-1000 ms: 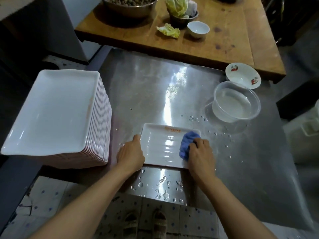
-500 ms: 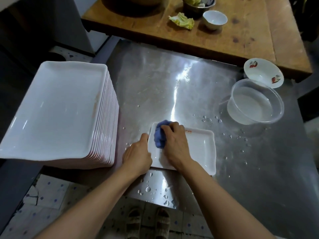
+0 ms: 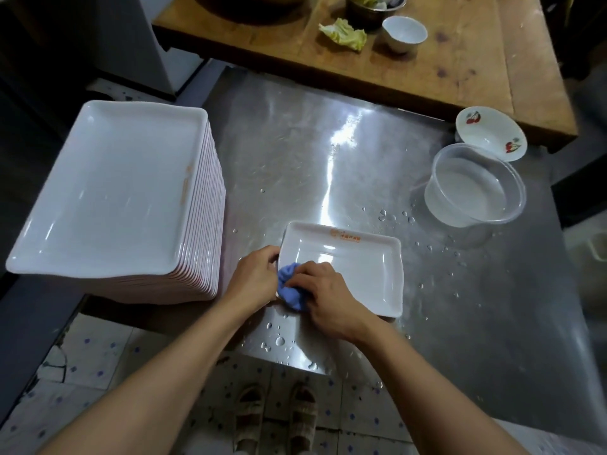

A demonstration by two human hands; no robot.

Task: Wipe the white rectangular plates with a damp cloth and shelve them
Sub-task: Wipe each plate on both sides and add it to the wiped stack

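Holding the left short edge of one white rectangular plate, the left hand had its fingers curled on the rim, while the right hand pressed a bunched blue cloth onto the plate's near-left corner, fingers bent over the cloth. The plate lay flat near the front edge of the steel table, a wet, scratched, shiny surface dotted with water drops; an orange print ran along the plate's far rim. At the table's left edge stood one tall stack of plates, glossy white, rectangular with raised rims, too many to count. Toward the right edge sat one clear round plastic tub holding water. Just behind it was one white bowl with red cherry prints, nothing visible in it. On the wooden table beyond lay one cabbage leaf, one small white cup, and a metal bowl holding leaves.
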